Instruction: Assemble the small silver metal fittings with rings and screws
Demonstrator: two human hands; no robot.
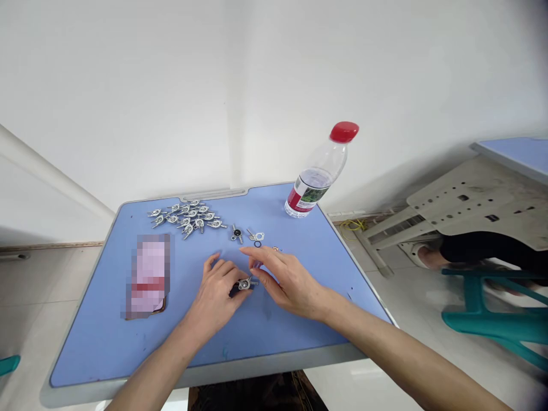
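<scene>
A small silvery metal fitting (244, 283), with a round centre and a short stem, is pinched between the thumb and fingers of my left hand (218, 288). My right hand (289, 279) hovers just beside it, fingers stretched and slightly curved, thumb apart below them. Whether its fingertips touch the fitting I cannot tell. Beyond the hands lie a similar part with a black round centre (237, 232), a flat metal plate with a hole (257, 236) and a dark ring (257, 244). Another small piece (276, 249) is partly hidden behind my right hand.
Several similar metal fittings (190, 217) lie in a group at the back left of the blue table (107, 331). A blurred-out phone (148, 274) rests at left. The red-capped water bottle (317, 177) stands at back right. Beyond are a teal stool (483, 308) and a person's leg (471, 251).
</scene>
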